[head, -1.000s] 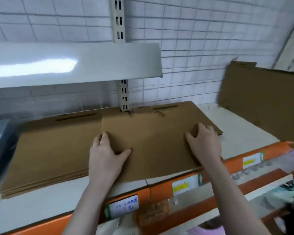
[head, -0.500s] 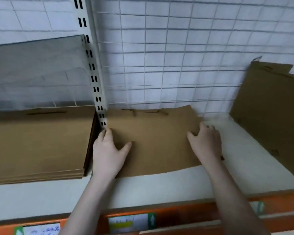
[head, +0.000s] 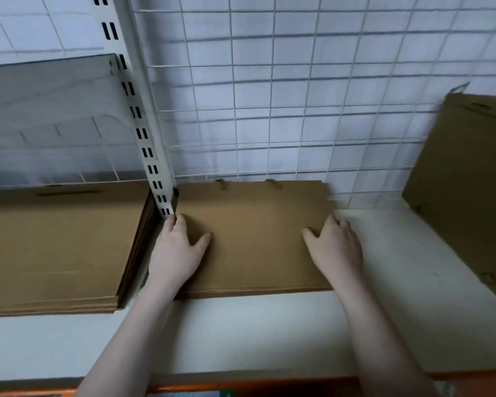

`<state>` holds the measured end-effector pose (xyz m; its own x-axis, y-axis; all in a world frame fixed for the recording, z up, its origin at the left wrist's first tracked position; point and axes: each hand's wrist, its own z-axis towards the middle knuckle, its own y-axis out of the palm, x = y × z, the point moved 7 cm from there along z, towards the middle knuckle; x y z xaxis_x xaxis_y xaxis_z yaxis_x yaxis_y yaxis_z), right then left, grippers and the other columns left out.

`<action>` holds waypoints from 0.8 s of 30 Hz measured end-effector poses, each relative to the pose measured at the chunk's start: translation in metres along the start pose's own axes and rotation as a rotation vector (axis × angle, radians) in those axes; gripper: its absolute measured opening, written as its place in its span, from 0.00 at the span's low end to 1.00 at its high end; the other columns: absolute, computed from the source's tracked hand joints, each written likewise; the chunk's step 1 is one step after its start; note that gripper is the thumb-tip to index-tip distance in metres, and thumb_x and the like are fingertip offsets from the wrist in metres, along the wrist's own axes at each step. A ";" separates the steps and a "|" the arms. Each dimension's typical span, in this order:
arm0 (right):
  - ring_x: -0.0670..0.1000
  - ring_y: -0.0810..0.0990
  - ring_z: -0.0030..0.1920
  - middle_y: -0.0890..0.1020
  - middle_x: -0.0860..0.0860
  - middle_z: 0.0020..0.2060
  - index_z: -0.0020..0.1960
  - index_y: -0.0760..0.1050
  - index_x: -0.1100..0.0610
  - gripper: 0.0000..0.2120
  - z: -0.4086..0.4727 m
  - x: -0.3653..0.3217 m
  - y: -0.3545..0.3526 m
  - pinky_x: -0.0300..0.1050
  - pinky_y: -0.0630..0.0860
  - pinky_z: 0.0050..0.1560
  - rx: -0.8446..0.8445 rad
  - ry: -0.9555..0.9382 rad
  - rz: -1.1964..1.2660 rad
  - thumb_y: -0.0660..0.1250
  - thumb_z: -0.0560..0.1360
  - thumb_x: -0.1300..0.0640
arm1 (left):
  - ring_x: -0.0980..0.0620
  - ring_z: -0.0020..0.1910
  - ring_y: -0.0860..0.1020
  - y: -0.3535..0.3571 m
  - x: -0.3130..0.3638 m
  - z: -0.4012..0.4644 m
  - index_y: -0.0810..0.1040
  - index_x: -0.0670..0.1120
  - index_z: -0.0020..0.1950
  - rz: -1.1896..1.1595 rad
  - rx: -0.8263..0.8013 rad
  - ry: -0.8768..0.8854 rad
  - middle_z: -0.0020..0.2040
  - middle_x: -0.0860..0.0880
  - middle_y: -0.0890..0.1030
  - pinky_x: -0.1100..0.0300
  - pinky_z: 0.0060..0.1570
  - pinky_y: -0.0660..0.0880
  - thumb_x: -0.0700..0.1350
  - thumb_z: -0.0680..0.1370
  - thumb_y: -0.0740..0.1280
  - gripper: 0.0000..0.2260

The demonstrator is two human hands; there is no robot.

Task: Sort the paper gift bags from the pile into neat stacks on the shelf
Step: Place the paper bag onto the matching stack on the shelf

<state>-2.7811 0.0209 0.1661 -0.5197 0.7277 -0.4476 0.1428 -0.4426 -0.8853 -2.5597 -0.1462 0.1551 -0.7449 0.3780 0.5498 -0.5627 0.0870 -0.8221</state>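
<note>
On white shelf (head: 269, 333), wire-grid wall (head: 298, 96) behind: 2 hands flat on bag stack (head: 255, 224).

Flat brown paper bags (head: 255, 239) stacked on white shelf (head: 269, 333).

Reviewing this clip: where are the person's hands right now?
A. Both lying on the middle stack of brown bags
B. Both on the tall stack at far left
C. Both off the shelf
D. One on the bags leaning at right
A: the left hand and right hand both lie on the middle stack of brown bags, near its side edges.
</note>
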 end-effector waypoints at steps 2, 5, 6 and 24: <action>0.61 0.72 0.62 0.72 0.61 0.61 0.67 0.66 0.64 0.25 0.001 0.000 0.002 0.48 0.70 0.55 0.001 -0.005 -0.012 0.59 0.78 0.47 | 0.44 0.73 0.60 0.003 0.000 0.002 0.58 0.41 0.76 0.019 -0.016 -0.008 0.77 0.43 0.57 0.53 0.68 0.62 0.56 0.77 0.63 0.33; 0.60 0.72 0.61 0.71 0.61 0.61 0.67 0.65 0.64 0.26 0.002 0.001 0.004 0.49 0.70 0.54 0.009 -0.019 -0.027 0.58 0.78 0.46 | 0.43 0.73 0.61 0.006 -0.002 0.002 0.57 0.42 0.76 0.042 -0.005 -0.016 0.76 0.44 0.57 0.52 0.67 0.64 0.57 0.78 0.62 0.33; 0.60 0.72 0.61 0.71 0.61 0.62 0.68 0.65 0.64 0.26 0.003 0.001 0.005 0.49 0.70 0.55 0.008 -0.021 -0.027 0.58 0.78 0.45 | 0.43 0.73 0.62 0.005 -0.002 0.002 0.58 0.42 0.76 0.042 0.008 -0.018 0.76 0.44 0.57 0.51 0.67 0.64 0.58 0.78 0.62 0.32; 0.58 0.67 0.66 0.69 0.59 0.65 0.72 0.62 0.60 0.29 -0.043 -0.050 -0.012 0.50 0.63 0.64 0.065 -0.331 -0.088 0.60 0.77 0.44 | 0.36 0.67 0.67 -0.069 -0.029 -0.069 0.73 0.39 0.65 0.197 0.303 0.016 0.66 0.37 0.71 0.44 0.66 0.66 0.48 0.69 0.75 0.28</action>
<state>-2.7202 0.0123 0.1933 -0.7739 0.5603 -0.2953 0.0366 -0.4260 -0.9040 -2.4746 -0.1000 0.1856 -0.8451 0.3749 0.3810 -0.4915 -0.2649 -0.8296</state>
